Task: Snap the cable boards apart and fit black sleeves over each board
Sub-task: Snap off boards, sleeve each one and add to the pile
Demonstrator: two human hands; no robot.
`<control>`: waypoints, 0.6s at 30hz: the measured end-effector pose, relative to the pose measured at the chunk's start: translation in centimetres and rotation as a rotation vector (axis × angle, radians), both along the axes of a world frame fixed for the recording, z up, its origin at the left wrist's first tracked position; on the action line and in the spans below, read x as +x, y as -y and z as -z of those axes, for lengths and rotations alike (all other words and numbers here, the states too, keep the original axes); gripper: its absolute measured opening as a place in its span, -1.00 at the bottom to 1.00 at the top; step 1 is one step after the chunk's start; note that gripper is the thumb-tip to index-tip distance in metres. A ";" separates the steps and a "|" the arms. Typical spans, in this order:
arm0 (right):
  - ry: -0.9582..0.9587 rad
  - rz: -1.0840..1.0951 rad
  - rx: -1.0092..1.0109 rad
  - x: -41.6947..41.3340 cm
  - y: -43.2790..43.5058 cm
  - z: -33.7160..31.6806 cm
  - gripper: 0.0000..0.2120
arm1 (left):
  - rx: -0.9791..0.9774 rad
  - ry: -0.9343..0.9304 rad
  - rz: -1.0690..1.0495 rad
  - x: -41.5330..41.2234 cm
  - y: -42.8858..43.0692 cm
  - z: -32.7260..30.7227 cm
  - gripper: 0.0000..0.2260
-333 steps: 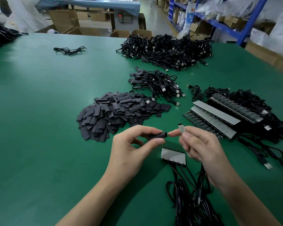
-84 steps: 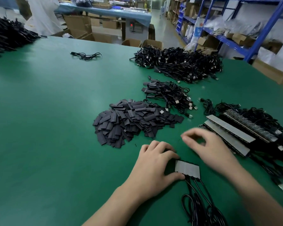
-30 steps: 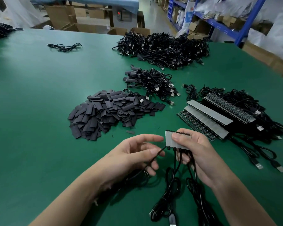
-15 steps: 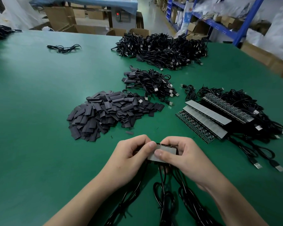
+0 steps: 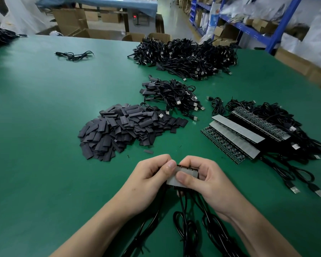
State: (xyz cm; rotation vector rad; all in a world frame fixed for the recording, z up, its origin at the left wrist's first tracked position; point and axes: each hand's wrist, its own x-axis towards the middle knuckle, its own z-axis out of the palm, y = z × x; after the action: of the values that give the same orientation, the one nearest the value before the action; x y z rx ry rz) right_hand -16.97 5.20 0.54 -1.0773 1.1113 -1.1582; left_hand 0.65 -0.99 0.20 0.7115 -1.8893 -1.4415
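Left hand (image 5: 146, 180) has joined the right hand (image 5: 209, 184); both pinch the board strip (image 5: 188, 171), its length parallel to the surface's (image 5: 44, 145) near edge, cables (image 5: 182, 206) trailing nearward.

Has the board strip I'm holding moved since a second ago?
Yes. The board strip came nearer the person, farther from the sleeve pile, and the left hand now pinches it too.

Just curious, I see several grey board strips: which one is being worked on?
The short strip gripped by the left hand and right hand, cables hanging below; the longer strips lie stacked on the table further right.
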 end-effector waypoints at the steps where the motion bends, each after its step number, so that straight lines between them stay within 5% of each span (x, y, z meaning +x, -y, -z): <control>1: 0.006 0.003 0.000 0.0 0.0 0.1 -0.90 | 0.007 0.000 0.003 0.0 0.0 0.0 -0.65; 15: 0.085 -0.041 -0.027 0.0 0.2 0.4 -0.80 | 0.070 -0.063 0.032 -0.1 -0.1 -0.2 -0.63; 18: -0.071 0.005 -0.022 -0.6 0.3 0.2 -0.80 | -0.082 -0.014 -0.087 -0.2 0.2 -0.1 -0.61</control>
State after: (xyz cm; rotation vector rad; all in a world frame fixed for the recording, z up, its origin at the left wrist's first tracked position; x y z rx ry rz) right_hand -17.59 4.87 0.32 -1.1414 1.1590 -1.1458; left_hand 0.48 -1.16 0.26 0.7330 -1.8718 -1.3039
